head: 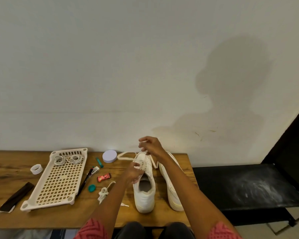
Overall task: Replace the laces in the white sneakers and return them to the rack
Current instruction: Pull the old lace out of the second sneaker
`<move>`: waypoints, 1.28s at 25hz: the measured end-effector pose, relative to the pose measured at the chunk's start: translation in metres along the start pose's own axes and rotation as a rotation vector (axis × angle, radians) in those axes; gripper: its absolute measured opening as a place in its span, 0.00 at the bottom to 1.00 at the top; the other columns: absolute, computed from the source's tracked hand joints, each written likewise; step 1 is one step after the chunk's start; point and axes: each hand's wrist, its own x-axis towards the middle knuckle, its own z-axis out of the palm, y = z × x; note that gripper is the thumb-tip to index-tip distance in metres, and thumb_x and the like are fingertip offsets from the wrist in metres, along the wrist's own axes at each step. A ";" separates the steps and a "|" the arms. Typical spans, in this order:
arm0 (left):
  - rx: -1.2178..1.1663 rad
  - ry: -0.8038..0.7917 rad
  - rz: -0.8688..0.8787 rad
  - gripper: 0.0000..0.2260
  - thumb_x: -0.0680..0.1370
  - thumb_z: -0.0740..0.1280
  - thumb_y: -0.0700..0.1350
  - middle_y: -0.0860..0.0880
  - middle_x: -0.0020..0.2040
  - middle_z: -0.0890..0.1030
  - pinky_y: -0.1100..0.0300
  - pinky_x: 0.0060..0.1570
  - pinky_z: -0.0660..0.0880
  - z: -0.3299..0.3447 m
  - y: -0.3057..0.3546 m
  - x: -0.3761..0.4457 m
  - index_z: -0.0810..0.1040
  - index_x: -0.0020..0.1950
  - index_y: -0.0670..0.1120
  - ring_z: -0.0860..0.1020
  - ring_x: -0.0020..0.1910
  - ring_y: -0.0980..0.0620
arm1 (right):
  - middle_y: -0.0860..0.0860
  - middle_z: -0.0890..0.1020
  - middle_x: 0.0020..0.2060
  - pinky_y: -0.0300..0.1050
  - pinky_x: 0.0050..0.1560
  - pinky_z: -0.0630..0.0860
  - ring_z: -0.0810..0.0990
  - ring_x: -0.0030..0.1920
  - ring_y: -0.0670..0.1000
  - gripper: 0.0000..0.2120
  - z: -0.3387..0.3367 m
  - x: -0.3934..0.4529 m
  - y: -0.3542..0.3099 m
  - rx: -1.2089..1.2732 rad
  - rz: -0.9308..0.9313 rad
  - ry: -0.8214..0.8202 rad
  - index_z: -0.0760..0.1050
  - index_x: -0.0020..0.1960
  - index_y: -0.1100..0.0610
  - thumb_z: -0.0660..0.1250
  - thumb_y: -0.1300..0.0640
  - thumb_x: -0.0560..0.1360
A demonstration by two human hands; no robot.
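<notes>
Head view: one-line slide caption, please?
Both hands thread a lace through the left white sneaker beside the rack.

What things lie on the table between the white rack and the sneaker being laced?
In the head view, between rack and sneaker: a black pen, red wrapper, teal cap and loose lace.

dim warm indoor light, large soft shadow of the person on the wall (231, 80) above the counter (145, 219), wide-angle bending at edges, slight softness
</notes>
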 end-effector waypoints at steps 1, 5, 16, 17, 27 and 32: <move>-0.043 -0.033 -0.039 0.20 0.77 0.66 0.40 0.43 0.53 0.76 0.64 0.31 0.75 0.000 0.002 -0.001 0.64 0.68 0.46 0.76 0.44 0.50 | 0.56 0.81 0.48 0.40 0.36 0.74 0.78 0.39 0.49 0.13 0.002 -0.001 0.016 -0.172 0.027 0.049 0.77 0.56 0.59 0.67 0.65 0.71; -0.084 -0.074 -0.071 0.19 0.78 0.62 0.36 0.44 0.50 0.74 0.66 0.28 0.73 -0.001 0.001 0.002 0.64 0.67 0.48 0.72 0.39 0.53 | 0.54 0.79 0.53 0.41 0.48 0.74 0.79 0.52 0.53 0.21 0.021 -0.022 0.083 -0.503 0.093 0.003 0.72 0.60 0.58 0.72 0.58 0.69; -0.366 0.026 -0.095 0.14 0.80 0.59 0.34 0.41 0.54 0.75 0.64 0.32 0.72 0.003 -0.016 -0.001 0.68 0.62 0.48 0.73 0.41 0.51 | 0.50 0.79 0.46 0.36 0.43 0.73 0.76 0.47 0.50 0.11 0.047 -0.034 0.120 -0.295 -0.085 0.405 0.73 0.51 0.57 0.64 0.66 0.71; -0.415 0.024 -0.118 0.14 0.79 0.58 0.33 0.41 0.53 0.75 0.63 0.33 0.72 0.000 -0.016 -0.002 0.68 0.61 0.48 0.72 0.41 0.51 | 0.50 0.79 0.46 0.38 0.44 0.74 0.77 0.48 0.51 0.11 0.047 -0.033 0.120 -0.313 -0.091 0.403 0.73 0.52 0.57 0.64 0.66 0.71; -0.143 0.138 0.070 0.18 0.71 0.63 0.29 0.42 0.52 0.76 0.62 0.33 0.70 -0.020 0.029 -0.002 0.73 0.59 0.41 0.74 0.46 0.48 | 0.49 0.79 0.54 0.40 0.49 0.77 0.76 0.54 0.50 0.12 0.056 -0.036 0.117 -0.441 -0.084 0.407 0.73 0.58 0.54 0.65 0.61 0.75; 0.322 -0.040 0.148 0.19 0.73 0.70 0.37 0.43 0.55 0.76 0.67 0.33 0.72 -0.008 0.006 -0.004 0.71 0.62 0.42 0.75 0.49 0.49 | 0.48 0.80 0.53 0.38 0.52 0.77 0.78 0.54 0.48 0.12 0.045 -0.035 0.111 -0.372 -0.127 0.285 0.72 0.59 0.53 0.64 0.58 0.76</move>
